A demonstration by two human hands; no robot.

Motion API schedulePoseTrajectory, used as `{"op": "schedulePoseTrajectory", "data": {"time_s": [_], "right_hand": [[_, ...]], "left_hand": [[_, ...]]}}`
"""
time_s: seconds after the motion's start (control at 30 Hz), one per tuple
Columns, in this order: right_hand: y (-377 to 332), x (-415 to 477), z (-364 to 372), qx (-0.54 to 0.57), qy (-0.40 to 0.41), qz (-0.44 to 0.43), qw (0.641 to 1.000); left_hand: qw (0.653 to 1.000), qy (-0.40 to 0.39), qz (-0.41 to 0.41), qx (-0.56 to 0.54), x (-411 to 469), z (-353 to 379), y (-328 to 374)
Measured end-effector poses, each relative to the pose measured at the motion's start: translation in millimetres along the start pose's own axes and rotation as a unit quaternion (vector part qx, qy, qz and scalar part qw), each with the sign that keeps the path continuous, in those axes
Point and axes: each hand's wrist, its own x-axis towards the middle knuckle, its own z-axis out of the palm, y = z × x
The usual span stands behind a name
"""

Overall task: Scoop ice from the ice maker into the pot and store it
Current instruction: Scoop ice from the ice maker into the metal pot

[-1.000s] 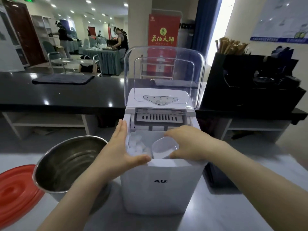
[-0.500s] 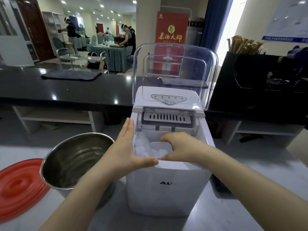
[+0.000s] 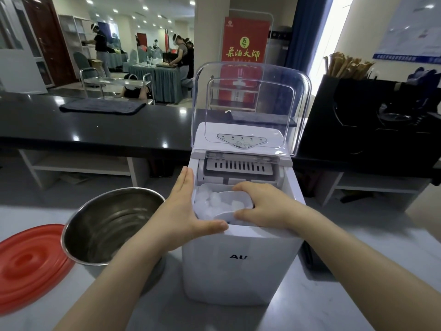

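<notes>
The right hand's (image 3: 265, 206) fingers and thumb curl round a frosted plastic scoop (image 3: 236, 199), which lies among lumpy white ice (image 3: 207, 201) in the bin. The left hand (image 3: 181, 211) lies flat, fingers straight and together, on the ice maker's (image 3: 238, 266) left wall, thumb along its front rim. A round steel pot (image 3: 107, 223) stands just left of the boxy white machine, and a ridged red lid (image 3: 28, 261) lies at the bench's (image 3: 310, 306) left edge.

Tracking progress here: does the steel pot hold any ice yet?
Empty where visible: the pot shows bare steel inside; the ice lies in the ice maker.
</notes>
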Motion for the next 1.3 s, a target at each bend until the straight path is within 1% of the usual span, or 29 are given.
{"op": "schedulePoseTrajectory", "data": {"time_s": [0.33, 0.47, 0.7, 0.83, 1.0, 1.13, 1.3], "right_hand": [[-2, -8, -7, 0.002, 0.017, 0.005, 1.0], [-4, -12, -10, 0.006, 0.055, 0.01, 0.998], [-6, -22, -14, 0.035, 0.095, 0.01, 0.995], [-12, -30, -16, 0.054, 0.118, 0.02, 0.991], [-31, -42, -21, 0.034, 0.133, 0.007, 0.99], [-54, -52, -21, 0.068, 0.15, 0.008, 0.986], [-88, -55, -12, 0.092, 0.163, 0.001, 0.982]], "left_hand": [[1.0, -0.007, -0.009, 0.001, -3, -2, 6], [1.0, -0.007, -0.005, -0.001, -3, -2, 8], [1.0, 0.008, 0.002, 0.001, -4, -1, 5], [0.999, 0.036, 0.012, -0.014, -8, 1, 7], [0.997, 0.074, 0.024, 0.007, -19, -2, 5], [0.992, 0.124, 0.022, 0.024, -31, -13, -10], [0.988, 0.149, 0.028, 0.023, -45, -37, -32]]}}
